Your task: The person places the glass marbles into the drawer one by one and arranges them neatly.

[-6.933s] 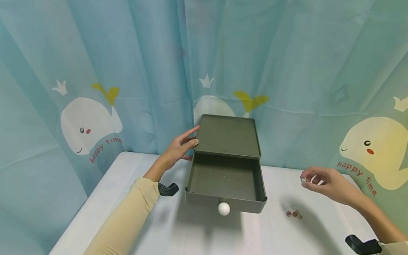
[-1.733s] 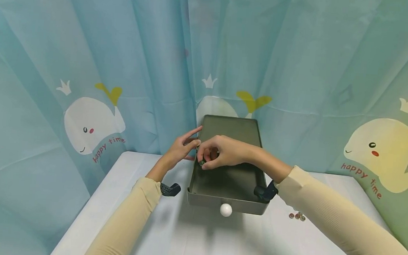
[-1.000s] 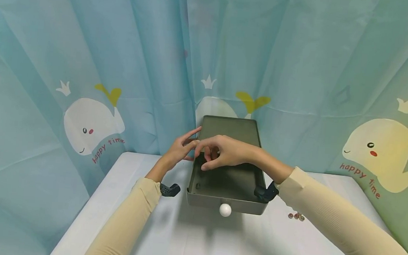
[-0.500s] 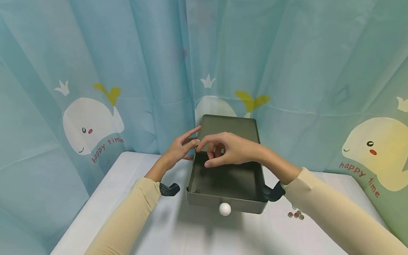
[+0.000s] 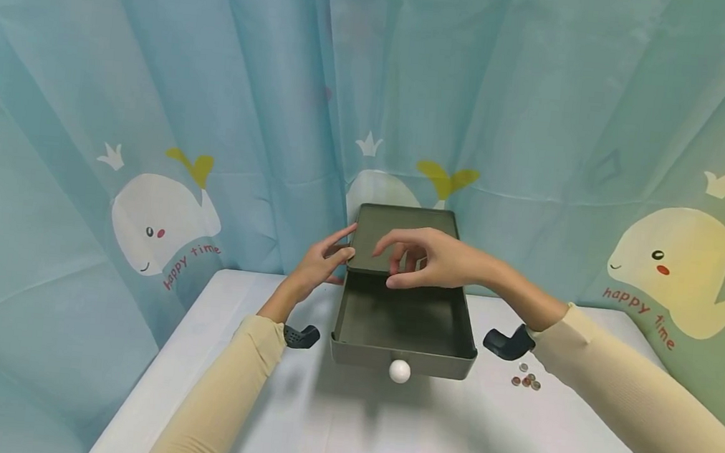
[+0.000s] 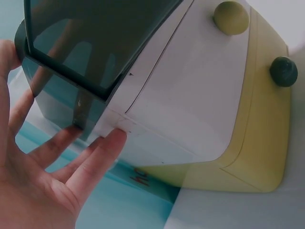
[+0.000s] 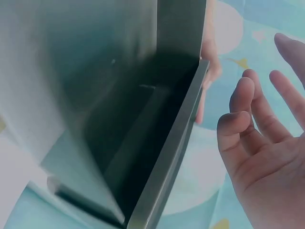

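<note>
A chest of drawers stands in the middle of the table, its dark green top [image 5: 372, 227] uppermost and its green top drawer [image 5: 434, 366] pulled out. My left hand [image 5: 312, 271] steadies the chest's left side with spread fingers. In the left wrist view, those fingertips lie against the side of the green and white tiers. Above the back of the drawer hovers my right hand [image 5: 435, 259], fingers loosely bent and holding nothing. Several small round glassy pieces [image 5: 526, 382] lie on the table right of the chest. The drawer's front wall hides part of its floor.
A white ball knob [image 5: 399, 371] sticks out from the drawer front. Lower down are a white drawer [image 6: 190, 86] with a yellow knob [image 6: 231, 18] and a yellow tier [image 6: 262, 119] with a green knob [image 6: 284, 71]. Behind the table [image 5: 369, 443] hangs a whale-print curtain [image 5: 270, 103].
My right hand carried a small piece from the table, let it drop into the drawer, then rose and drew back to the right, fingers apart. The left hand stays in place.
</note>
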A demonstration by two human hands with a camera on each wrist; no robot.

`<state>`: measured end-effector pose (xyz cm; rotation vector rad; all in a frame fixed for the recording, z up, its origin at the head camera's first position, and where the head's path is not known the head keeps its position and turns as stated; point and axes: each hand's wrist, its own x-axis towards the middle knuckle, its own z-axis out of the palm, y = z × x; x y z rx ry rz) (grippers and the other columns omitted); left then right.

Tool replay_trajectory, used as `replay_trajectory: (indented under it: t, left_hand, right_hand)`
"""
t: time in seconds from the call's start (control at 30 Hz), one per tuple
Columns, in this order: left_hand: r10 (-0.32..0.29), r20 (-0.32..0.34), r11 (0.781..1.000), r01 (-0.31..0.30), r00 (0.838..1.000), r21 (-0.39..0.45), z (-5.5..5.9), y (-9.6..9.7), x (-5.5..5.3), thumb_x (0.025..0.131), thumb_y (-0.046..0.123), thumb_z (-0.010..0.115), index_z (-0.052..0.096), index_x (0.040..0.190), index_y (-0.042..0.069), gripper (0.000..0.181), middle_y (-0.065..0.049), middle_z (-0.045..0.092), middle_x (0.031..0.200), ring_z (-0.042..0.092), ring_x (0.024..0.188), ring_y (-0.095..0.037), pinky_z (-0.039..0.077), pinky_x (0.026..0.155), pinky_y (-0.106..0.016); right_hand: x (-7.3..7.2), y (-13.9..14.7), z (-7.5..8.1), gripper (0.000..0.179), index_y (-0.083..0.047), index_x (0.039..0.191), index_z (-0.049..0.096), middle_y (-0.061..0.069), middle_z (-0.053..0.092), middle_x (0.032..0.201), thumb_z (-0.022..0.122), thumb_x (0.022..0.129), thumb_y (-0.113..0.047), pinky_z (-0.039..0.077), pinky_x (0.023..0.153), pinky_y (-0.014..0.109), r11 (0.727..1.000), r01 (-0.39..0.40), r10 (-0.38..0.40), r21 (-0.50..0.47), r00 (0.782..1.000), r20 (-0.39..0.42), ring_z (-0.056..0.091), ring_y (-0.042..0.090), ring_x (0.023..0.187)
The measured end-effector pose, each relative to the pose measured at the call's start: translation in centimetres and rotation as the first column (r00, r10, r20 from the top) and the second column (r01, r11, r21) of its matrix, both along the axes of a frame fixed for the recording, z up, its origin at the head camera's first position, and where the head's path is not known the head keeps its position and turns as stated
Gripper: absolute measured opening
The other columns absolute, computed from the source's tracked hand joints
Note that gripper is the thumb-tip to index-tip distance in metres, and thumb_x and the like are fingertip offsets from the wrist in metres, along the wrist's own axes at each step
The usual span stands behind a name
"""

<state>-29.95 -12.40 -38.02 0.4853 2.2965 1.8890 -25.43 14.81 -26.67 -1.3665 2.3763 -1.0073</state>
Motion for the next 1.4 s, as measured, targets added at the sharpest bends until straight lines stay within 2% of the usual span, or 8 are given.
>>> replay_trajectory:
  t: [0.27, 0.4, 0.63, 0.77, 0.93, 1.07, 1.4]
  left_hand:
    - [-0.009, -0.005, 1.000, 0.009, 1.000, 0.013, 0.1, -0.1, 0.2, 0.103, 0.034, 0.059, 0.041, 0.159, 0.035, 0.059, -0.015, 0.043, 0.157, 0.048, 0.134, -0.039, 0.056, 0.092, -0.057]
    - [-0.019, -0.010, 1.000, 0.019, 1.000, 0.019, 0.1, -0.1, 0.1, 0.104, 0.033, 0.059, 0.040, 0.160, 0.034, 0.059, -0.016, 0.042, 0.158, 0.047, 0.136, -0.041, 0.055, 0.093, -0.058]
    - [-0.021, -0.004, 1.000, 0.021, 1.000, 0.020, -0.1, -0.2, 0.1, 0.104, 0.034, 0.059, 0.040, 0.159, 0.034, 0.059, -0.016, 0.042, 0.158, 0.048, 0.136, -0.040, 0.056, 0.092, -0.057]
    - [-0.022, -0.007, 1.000, 0.022, 1.000, 0.018, 0.0, -0.2, 0.1, 0.103, 0.035, 0.060, 0.040, 0.159, 0.035, 0.060, -0.015, 0.042, 0.158, 0.048, 0.136, -0.039, 0.056, 0.093, -0.057]
    - [-0.029, -0.017, 0.999, 0.030, 0.999, 0.018, -0.1, -0.2, -0.1, 0.104, 0.034, 0.059, 0.039, 0.160, 0.035, 0.060, -0.015, 0.042, 0.158, 0.048, 0.136, -0.039, 0.056, 0.092, -0.057]
    - [-0.042, -0.021, 0.999, 0.043, 0.999, 0.017, -0.3, -0.2, -0.3, 0.105, 0.033, 0.058, 0.037, 0.161, 0.035, 0.059, -0.015, 0.041, 0.159, 0.047, 0.138, -0.040, 0.056, 0.093, -0.058]
    - [-0.063, 0.011, 0.998, 0.063, 0.998, 0.024, 0.1, -0.2, -0.2, 0.106, 0.028, 0.056, 0.032, 0.163, 0.029, 0.062, -0.018, 0.037, 0.161, 0.043, 0.140, -0.042, 0.055, 0.094, -0.059]
  right_hand:
    - [0.4, 2.3, 0.1, 0.040, -0.020, 0.131, 0.062, 0.002, 0.070, 0.095, 0.077, 0.094, -0.020, 0.054, 0.066, 0.035, 0.998, 0.053, -0.053, -0.022, 0.998, 0.017, 0.064, 0.038, 0.069]
    - [0.6, 3.6, 0.1, 0.040, -0.023, 0.131, 0.061, 0.002, 0.070, 0.094, 0.077, 0.094, -0.020, 0.052, 0.064, 0.032, 0.995, 0.093, -0.093, -0.031, 0.996, 0.009, 0.063, 0.041, 0.067]
    - [0.9, 6.2, 0.0, 0.038, -0.021, 0.130, 0.063, 0.002, 0.069, 0.092, 0.077, 0.094, -0.016, 0.051, 0.065, 0.030, 0.983, 0.170, -0.171, -0.073, 0.985, -0.016, 0.063, 0.028, 0.066]
    - [1.2, 7.9, -0.3, 0.038, -0.018, 0.130, 0.062, 0.005, 0.069, 0.093, 0.076, 0.095, -0.013, 0.050, 0.058, 0.029, 0.973, 0.205, -0.207, -0.108, 0.978, -0.009, 0.064, 0.022, 0.065]
    - [1.8, 9.9, -0.7, 0.038, -0.018, 0.130, 0.063, 0.006, 0.069, 0.095, 0.075, 0.095, -0.011, 0.046, 0.045, 0.031, 0.958, 0.253, -0.257, -0.134, 0.966, -0.015, 0.062, 0.021, 0.062]
    - [2.4, 11.3, -1.0, 0.038, -0.018, 0.130, 0.063, 0.006, 0.067, 0.095, 0.075, 0.095, -0.010, 0.045, 0.040, 0.033, 0.948, 0.288, -0.294, -0.135, 0.956, -0.025, 0.062, 0.020, 0.062]
    - [3.1, 14.0, -2.2, 0.036, -0.018, 0.128, 0.064, 0.007, 0.067, 0.093, 0.076, 0.095, -0.011, 0.042, 0.038, 0.033, 0.920, 0.366, -0.370, -0.143, 0.929, -0.008, 0.059, 0.019, 0.057]
